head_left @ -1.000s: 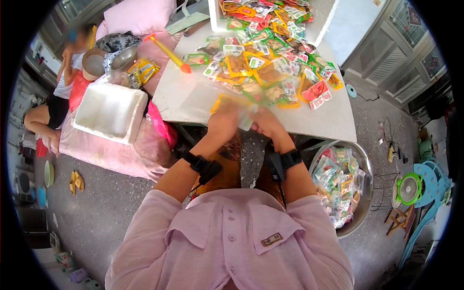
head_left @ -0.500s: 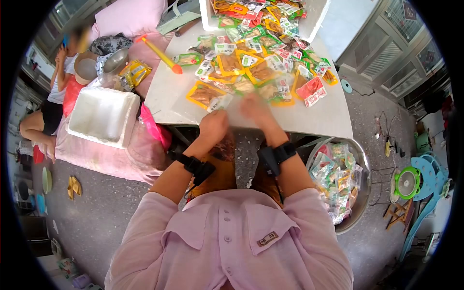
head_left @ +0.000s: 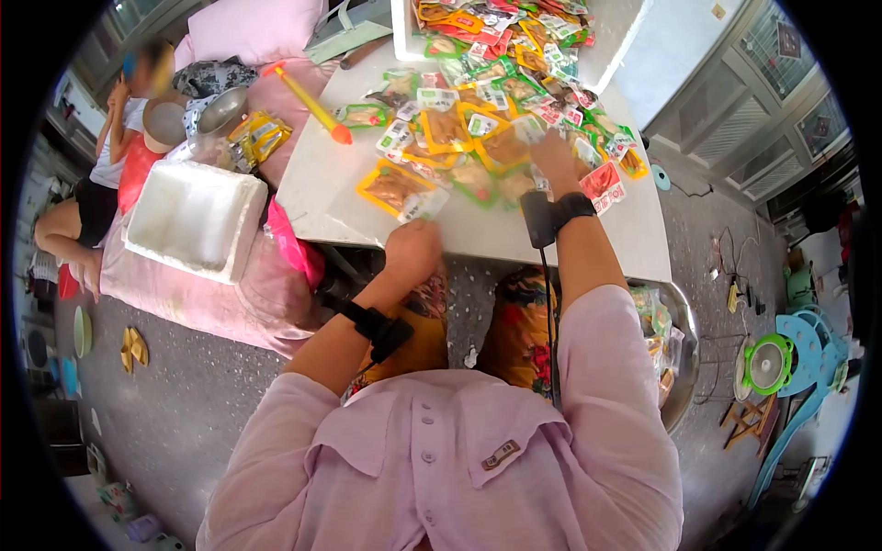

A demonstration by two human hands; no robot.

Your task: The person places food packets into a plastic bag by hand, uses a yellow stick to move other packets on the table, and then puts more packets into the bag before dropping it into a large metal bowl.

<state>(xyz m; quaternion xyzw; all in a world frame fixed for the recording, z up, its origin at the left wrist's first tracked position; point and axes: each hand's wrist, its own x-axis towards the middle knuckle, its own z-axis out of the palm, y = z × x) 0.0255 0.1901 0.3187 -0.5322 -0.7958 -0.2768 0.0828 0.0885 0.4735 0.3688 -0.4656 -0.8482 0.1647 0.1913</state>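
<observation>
My left hand point(head_left: 413, 253) is closed at the front edge of the white table point(head_left: 312, 188); what its fingers hold, if anything, cannot be made out. Just beyond it lies a yellow-edged food packet point(head_left: 393, 186) with brown contents. My right hand point(head_left: 557, 163) reaches over the right part of the spread of packets, its fingers blurred among them. Beside that wrist rests a red and white packet point(head_left: 604, 187). Another yellow-edged packet point(head_left: 503, 147) lies to the left of the right hand.
A white foam box point(head_left: 625, 37) full of packets stands at the table's back. A yellow and orange stick-like tool point(head_left: 312, 103) lies at the left. Below the right edge, a metal basin point(head_left: 684, 404) holds packets. Left are an empty foam box point(head_left: 195, 220) and a seated person point(head_left: 129, 119).
My right hand has moved forward and right, from near the left hand to over the packets. My left hand stays closed by the table edge, slightly lower in view.
</observation>
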